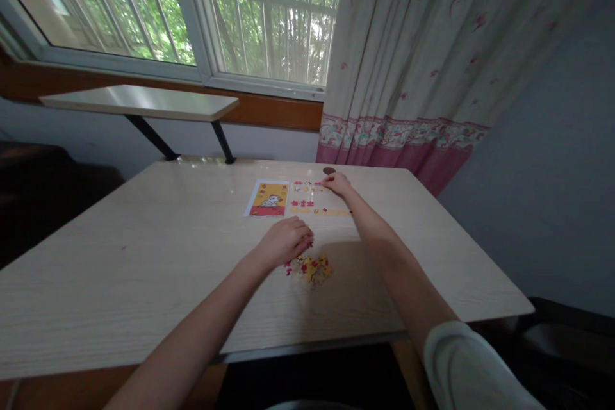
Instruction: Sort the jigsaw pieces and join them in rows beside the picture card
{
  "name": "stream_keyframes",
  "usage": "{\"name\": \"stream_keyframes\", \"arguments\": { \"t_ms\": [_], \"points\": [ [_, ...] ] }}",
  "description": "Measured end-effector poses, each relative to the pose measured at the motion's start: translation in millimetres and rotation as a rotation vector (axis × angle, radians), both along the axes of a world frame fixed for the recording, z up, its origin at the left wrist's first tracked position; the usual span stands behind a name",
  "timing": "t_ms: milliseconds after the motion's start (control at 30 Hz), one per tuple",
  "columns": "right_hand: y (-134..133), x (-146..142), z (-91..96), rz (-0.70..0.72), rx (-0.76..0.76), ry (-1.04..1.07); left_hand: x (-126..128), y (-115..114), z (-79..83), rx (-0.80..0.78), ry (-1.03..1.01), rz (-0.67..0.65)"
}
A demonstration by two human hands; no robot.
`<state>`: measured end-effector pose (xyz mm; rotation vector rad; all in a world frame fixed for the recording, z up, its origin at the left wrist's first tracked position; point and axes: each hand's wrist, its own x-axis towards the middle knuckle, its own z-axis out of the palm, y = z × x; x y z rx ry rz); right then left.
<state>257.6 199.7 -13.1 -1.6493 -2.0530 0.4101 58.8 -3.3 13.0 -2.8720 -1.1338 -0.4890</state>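
Note:
My left hand [287, 241] is curled closed just above a loose pile of jigsaw puzzle pieces [314, 268], mostly yellow and red. A bit of dark red puzzle piece shows at its fingertips. Farther off, my right hand [339, 184] pinches at the right end of the far row of puzzle pieces [306, 183]; its fingertips meet a small red piece there. Nearer rows hold red pieces [302, 204] and yellow pieces [302, 210], laid out side by side. Left of these rows lies a picture sheet [268, 198] with a white animal on yellow and red.
A dark round object [329, 170] sits near the back edge of the pale wooden table [144, 256]. At the back left a raised shelf [144, 101] stands on black legs. Behind the table are a window [273, 13] and a flowered curtain [398, 51].

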Motion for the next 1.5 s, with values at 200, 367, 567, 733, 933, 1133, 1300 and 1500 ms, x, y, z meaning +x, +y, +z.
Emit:
{"name": "stream_keyframes", "arguments": {
  "t_ms": [200,367,567,733,933,1133,1300,1500],
  "points": [
    [-5.6,-1.5,7.0,0.009,0.005,-0.022,-6.3,2.2,4.8,-0.034,-0.022,0.041],
    [-30.0,-4.8,20.2,0.023,0.108,-0.038,-17.2,6.9,7.3,-0.099,-0.049,0.079],
    [-103.9,6.7,27.4,0.319,0.354,-0.079,-10.3,3.5,5.6,-0.092,0.006,0.031],
    [-155.8,15.5,18.0,0.504,0.367,-0.101,-5.8,2.2,1.8,-0.083,0.057,0.036],
    [-174.7,10.2,1.1,0.511,0.390,-0.048,-5.3,3.0,-0.4,-0.098,-0.007,0.034],
    [-184.7,10.0,-1.0,0.466,0.482,0.040,-3.2,0.1,4.3,-0.039,-0.196,0.047],
    [-189.9,7.9,3.1,0.475,0.502,0.070,-2.0,-1.1,4.5,-0.012,-0.244,0.049],
    [-191.6,6.8,2.5,0.474,0.508,0.082,-0.9,-3.1,3.8,-0.020,-0.270,0.019]
  ]
}}
